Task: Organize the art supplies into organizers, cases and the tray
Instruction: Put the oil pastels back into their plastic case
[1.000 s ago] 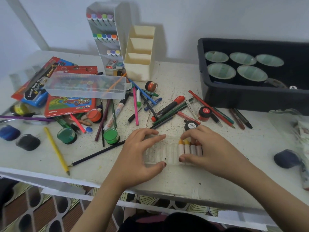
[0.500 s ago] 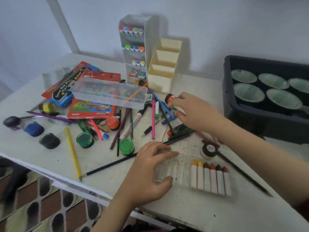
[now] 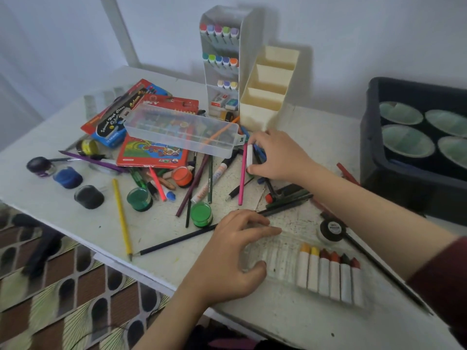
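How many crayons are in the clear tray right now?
6, side by side at the right end of the clear tray: orange, yellow, brown, red-orange, dark, red. The left hand grips the other end and may hide a slot.

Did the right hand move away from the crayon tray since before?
Yes. The right hand left the crayon tray and went back toward the cream organizer, now pinching a white stick.

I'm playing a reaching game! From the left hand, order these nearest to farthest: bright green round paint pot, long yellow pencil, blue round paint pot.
From the left hand:
1. Bright green round paint pot, just beyond it.
2. Long yellow pencil, farther left.
3. Blue round paint pot, far left.
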